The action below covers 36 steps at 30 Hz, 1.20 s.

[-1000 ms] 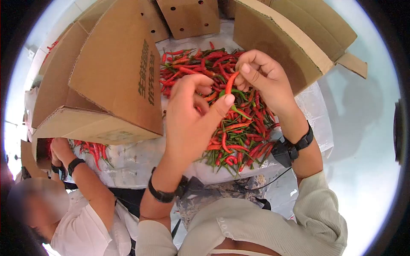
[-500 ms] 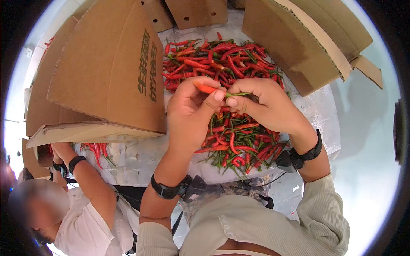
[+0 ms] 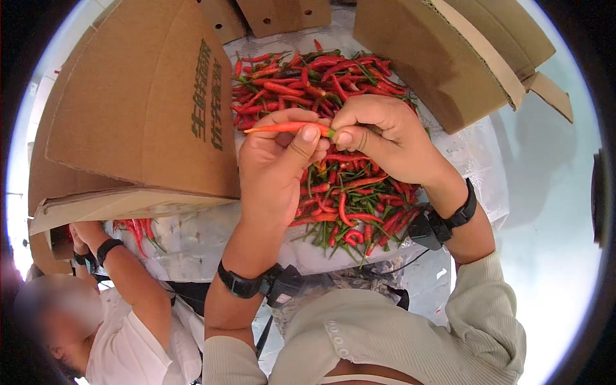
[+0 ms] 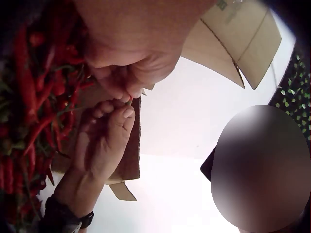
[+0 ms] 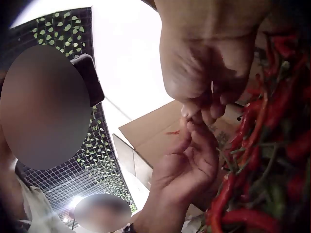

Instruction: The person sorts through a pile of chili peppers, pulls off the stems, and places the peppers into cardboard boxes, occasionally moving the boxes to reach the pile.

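Note:
My left hand (image 3: 269,173) pinches an orange-red chili pepper (image 3: 273,128) between thumb and fingers, its pointed tip sticking out to the left. At the pepper's green cap (image 3: 331,133), the thumb and forefinger of my right hand (image 3: 391,141) pinch together; the stem is hidden there. Both hands meet over a heap of red chilies with green stems (image 3: 308,90). In the left wrist view, the right hand (image 4: 104,141) meets the left fingertips from below. The right wrist view has the left hand (image 5: 187,167) under the right one, fingertips close together.
A tall cardboard box (image 3: 135,96) stands at the left, and another open box (image 3: 436,64) at the back right. More boxes (image 3: 276,16) line the far edge. At the lower left, another person's arm (image 3: 122,269) reaches toward more chilies (image 3: 136,234) on the sheet-covered table (image 3: 192,250).
The chili has turned from upright to nearly level, tip to the left. My right hand has gone from the tip to the stem end, while my left hand now grips the body.

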{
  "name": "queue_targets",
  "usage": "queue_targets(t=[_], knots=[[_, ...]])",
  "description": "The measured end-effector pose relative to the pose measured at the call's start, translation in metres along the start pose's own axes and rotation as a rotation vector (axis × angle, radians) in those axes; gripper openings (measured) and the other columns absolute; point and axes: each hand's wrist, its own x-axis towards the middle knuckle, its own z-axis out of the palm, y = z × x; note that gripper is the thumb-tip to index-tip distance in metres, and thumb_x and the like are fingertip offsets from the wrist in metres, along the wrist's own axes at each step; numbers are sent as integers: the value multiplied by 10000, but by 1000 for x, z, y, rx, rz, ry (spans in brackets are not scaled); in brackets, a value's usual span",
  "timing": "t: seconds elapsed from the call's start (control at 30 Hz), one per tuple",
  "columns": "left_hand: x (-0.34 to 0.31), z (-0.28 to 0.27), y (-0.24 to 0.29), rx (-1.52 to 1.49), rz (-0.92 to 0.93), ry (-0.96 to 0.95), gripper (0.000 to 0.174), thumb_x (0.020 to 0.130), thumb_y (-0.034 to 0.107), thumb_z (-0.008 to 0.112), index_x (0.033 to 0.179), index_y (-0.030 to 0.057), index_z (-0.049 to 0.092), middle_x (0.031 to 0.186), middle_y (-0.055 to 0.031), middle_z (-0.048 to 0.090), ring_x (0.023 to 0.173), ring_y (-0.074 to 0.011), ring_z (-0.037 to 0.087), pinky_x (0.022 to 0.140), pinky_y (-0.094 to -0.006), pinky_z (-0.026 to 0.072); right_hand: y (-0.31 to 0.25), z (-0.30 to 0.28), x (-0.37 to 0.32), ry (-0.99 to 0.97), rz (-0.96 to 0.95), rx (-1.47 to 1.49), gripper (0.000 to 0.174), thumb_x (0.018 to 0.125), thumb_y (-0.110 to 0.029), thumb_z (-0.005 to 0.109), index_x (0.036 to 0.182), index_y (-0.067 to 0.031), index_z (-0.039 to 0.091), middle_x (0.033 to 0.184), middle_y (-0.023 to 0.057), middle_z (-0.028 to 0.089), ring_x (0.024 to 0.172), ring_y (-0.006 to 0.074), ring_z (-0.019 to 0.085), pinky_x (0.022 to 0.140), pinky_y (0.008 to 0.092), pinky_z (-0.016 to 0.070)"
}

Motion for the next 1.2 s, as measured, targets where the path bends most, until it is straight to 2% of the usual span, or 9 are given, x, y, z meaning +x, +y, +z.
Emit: queue_targets(t=[0.1, 0.23, 0.5, 0.6, 0.7, 0.8, 0.9, 1.0, 1.2], knots=[[-2, 2, -1, 606, 295, 101, 142, 827, 48, 657, 946, -8, 604, 855, -62, 637, 745, -85, 581, 660, -206, 487, -2, 4, 0, 52, -105, -244, 113, 805, -119, 609, 740, -35, 573, 672, 87, 561, 630, 239, 549, 583, 327, 431], [-5, 5, -5, 566, 344, 155, 126, 815, 42, 670, 915, -9, 615, 822, -37, 632, 733, -64, 576, 641, -191, 477, -11, 9, -1, 105, -221, -609, 122, 753, -137, 630, 695, -63, 551, 639, 91, 519, 632, 293, 541, 559, 369, 431], [-8, 14, -1, 705, 361, 322, 121, 803, 50, 682, 897, -1, 625, 784, -50, 640, 677, -60, 581, 593, -190, 481, -14, -1, 1, 207, -205, -804, 158, 752, -162, 640, 679, -61, 543, 644, 93, 538, 617, 297, 553, 548, 391, 437], [-2, 6, 5, 427, 68, 299, 101, 829, 73, 638, 906, 12, 614, 777, -70, 646, 666, -89, 603, 597, -201, 501, -7, -21, 1, 294, 9, -832, 154, 771, -193, 639, 796, -45, 603, 689, 115, 583, 669, 331, 580, 645, 406, 471], [3, -11, 9, 79, -69, 169, 106, 847, 101, 591, 925, 29, 584, 796, -92, 652, 665, -126, 624, 607, -219, 523, 11, -35, -6, 283, 255, -912, 259, 748, -181, 653, 977, -60, 643, 793, 131, 606, 770, 333, 597, 732, 413, 484], [4, 4, 15, -77, -190, 267, 133, 850, 86, 534, 971, 39, 559, 788, -73, 625, 600, -128, 585, 509, -207, 473, 7, -31, -1, 216, -2, -859, 266, 694, -84, 642, 958, -58, 656, 882, 117, 611, 855, 310, 583, 760, 392, 476], [6, -13, 7, -7, -154, 148, 94, 861, 99, 557, 943, 53, 549, 668, -14, 562, 502, -69, 485, 429, -185, 372, 4, -19, -2, -173, -172, -753, 280, 636, -4, 613, 903, -61, 672, 922, 93, 609, 916, 295, 557, 785, 373, 466], [4, -18, 9, -62, -173, 48, 89, 879, 116, 551, 937, 49, 557, 617, 19, 498, 458, -41, 405, 391, -176, 280, 5, -16, -4, -227, -126, -804, 255, 659, 19, 642, 884, -95, 681, 914, 68, 599, 883, 275, 549, 761, 350, 452], [3, -13, 10, -60, -212, 65, 162, 916, 187, 548, 935, 35, 605, 614, 27, 506, 457, -23, 409, 384, -162, 298, 1, -16, 1, 290, -120, -605, 178, 730, 3, 634, 899, -49, 614, 893, 81, 590, 800, 223, 593, 688, 315, 487]])
